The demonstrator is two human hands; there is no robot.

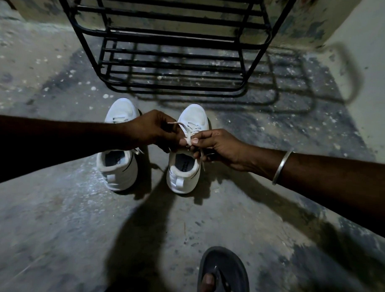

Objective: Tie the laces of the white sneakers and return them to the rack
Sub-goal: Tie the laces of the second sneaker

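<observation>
Two white sneakers stand side by side on the concrete floor, toes pointing at the rack. The left sneaker [117, 165] is partly covered by my left forearm. Over the right sneaker [184, 171] both hands meet. My left hand [152, 131] pinches one strand of its white lace [188, 139], and my right hand [217, 149] pinches the other strand, thumbs almost touching. A loose lace end hangs below my right fingers. The black metal shoe rack [172, 66] stands just beyond the shoes, its lower shelves bare.
My foot in a dark flip-flop [223, 275] is at the bottom edge. A stained wall [365, 53] rises behind and to the right of the rack. Rough grey floor [64, 217] spreads around the shoes.
</observation>
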